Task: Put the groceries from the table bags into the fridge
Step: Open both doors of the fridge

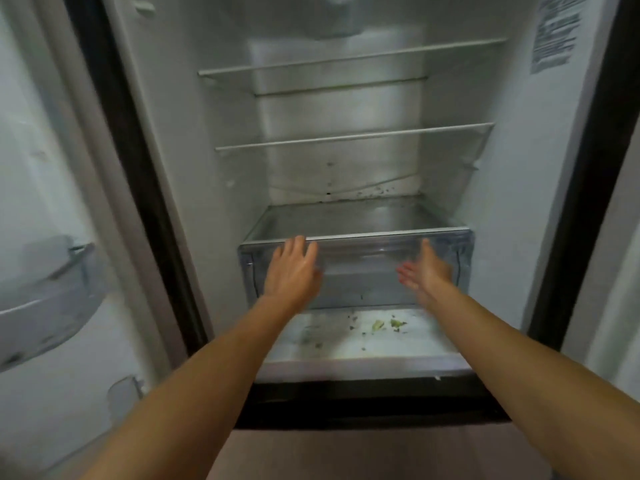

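Fridge point(346, 174) stands open straight ahead. Both hands are at its clear drawer point(363, 252): left hand point(292, 268) spread flat against the front, right hand point(424, 271) open, palm turned inward, holding nothing. Green crumbs point(384, 323) lie below.

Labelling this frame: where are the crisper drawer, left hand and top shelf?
crisper drawer point(363, 268), head view, clear front wall.
left hand point(292, 271), head view, back of hand.
top shelf point(353, 58), head view, white front edge.

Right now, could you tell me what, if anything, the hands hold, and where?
Nothing is held. The left hand lies open at the clear drawer front, near its top rim; the right hand hovers open before it.
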`<control>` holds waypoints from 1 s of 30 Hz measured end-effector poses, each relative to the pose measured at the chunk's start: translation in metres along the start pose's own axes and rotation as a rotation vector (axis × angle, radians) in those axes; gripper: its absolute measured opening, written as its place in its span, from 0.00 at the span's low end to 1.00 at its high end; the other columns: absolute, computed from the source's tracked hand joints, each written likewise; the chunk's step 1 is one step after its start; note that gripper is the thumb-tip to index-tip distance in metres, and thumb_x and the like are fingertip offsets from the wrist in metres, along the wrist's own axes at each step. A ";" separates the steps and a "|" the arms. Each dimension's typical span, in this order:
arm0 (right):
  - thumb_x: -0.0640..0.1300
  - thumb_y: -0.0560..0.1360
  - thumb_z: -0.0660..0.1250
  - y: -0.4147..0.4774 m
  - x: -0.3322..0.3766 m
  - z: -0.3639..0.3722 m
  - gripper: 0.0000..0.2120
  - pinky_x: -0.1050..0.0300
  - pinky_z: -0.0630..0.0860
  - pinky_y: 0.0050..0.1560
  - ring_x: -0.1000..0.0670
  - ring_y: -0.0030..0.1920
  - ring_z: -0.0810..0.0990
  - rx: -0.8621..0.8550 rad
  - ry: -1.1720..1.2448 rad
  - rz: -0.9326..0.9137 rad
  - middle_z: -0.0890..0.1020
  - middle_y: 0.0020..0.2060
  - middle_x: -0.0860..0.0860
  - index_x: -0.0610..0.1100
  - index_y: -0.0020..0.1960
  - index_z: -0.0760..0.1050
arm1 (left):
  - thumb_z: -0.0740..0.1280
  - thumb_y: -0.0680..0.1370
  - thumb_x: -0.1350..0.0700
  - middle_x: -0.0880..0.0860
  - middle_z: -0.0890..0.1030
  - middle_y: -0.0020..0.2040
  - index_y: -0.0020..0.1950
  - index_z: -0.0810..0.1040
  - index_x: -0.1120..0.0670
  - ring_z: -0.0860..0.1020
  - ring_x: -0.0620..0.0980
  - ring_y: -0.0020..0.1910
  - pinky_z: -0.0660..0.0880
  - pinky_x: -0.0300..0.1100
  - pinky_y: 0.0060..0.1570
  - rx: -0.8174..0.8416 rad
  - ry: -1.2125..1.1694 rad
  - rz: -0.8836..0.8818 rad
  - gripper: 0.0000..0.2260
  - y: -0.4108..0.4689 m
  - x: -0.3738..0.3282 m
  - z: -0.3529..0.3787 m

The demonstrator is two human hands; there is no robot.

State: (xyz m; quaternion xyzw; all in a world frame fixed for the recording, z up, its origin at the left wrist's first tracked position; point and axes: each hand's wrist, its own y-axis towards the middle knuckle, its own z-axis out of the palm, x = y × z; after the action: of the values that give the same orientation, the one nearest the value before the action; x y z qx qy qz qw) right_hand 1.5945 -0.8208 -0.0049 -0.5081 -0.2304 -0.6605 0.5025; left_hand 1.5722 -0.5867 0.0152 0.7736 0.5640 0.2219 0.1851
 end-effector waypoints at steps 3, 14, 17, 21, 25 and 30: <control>0.58 0.81 0.56 0.031 0.006 0.006 0.29 0.49 0.78 0.42 0.40 0.48 0.81 0.046 0.158 0.095 0.77 0.58 0.35 0.36 0.70 0.64 | 0.61 0.79 0.43 0.60 0.61 0.75 0.76 0.58 0.54 0.58 0.58 0.75 0.54 0.53 0.72 0.084 0.042 0.007 0.30 0.031 0.000 0.034; 0.65 0.80 0.46 0.040 -0.005 0.020 0.30 0.56 0.78 0.36 0.42 0.41 0.85 0.129 0.272 0.110 0.84 0.41 0.37 0.40 0.60 0.67 | 0.50 0.81 0.44 0.60 0.75 0.62 0.68 0.71 0.55 0.72 0.60 0.63 0.63 0.57 0.66 -0.085 0.013 -0.054 0.23 0.043 -0.001 0.071; 0.64 0.80 0.45 0.025 -0.003 0.016 0.29 0.56 0.77 0.34 0.42 0.40 0.85 0.106 0.257 0.099 0.84 0.39 0.37 0.39 0.58 0.68 | 0.50 0.81 0.45 0.58 0.76 0.58 0.66 0.72 0.55 0.73 0.59 0.57 0.61 0.53 0.63 -0.124 0.027 -0.044 0.21 0.032 -0.003 0.062; 0.64 0.80 0.44 -0.009 0.001 0.007 0.28 0.58 0.76 0.32 0.43 0.37 0.85 0.074 0.254 0.078 0.84 0.38 0.37 0.41 0.52 0.68 | 0.50 0.81 0.44 0.56 0.77 0.52 0.66 0.73 0.54 0.74 0.58 0.51 0.65 0.53 0.58 -0.124 0.062 -0.030 0.22 0.011 -0.004 0.040; 0.63 0.81 0.43 -0.048 0.005 -0.005 0.27 0.57 0.77 0.34 0.44 0.35 0.84 0.042 0.245 0.076 0.83 0.33 0.39 0.42 0.50 0.67 | 0.49 0.80 0.43 0.56 0.77 0.49 0.64 0.74 0.54 0.74 0.58 0.49 0.68 0.53 0.56 -0.109 0.055 0.012 0.23 -0.019 -0.010 0.013; 0.61 0.81 0.44 -0.099 0.006 -0.026 0.26 0.52 0.79 0.40 0.43 0.41 0.83 0.037 0.232 0.085 0.82 0.39 0.38 0.41 0.52 0.68 | 0.48 0.79 0.43 0.57 0.76 0.50 0.64 0.73 0.54 0.74 0.59 0.50 0.67 0.53 0.56 -0.079 0.021 0.033 0.24 -0.057 -0.018 -0.016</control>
State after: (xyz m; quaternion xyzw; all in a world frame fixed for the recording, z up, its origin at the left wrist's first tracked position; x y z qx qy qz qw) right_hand 1.4945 -0.8060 0.0107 -0.4285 -0.1610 -0.6885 0.5625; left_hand 1.5136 -0.5861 -0.0050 0.7724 0.5439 0.2552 0.2058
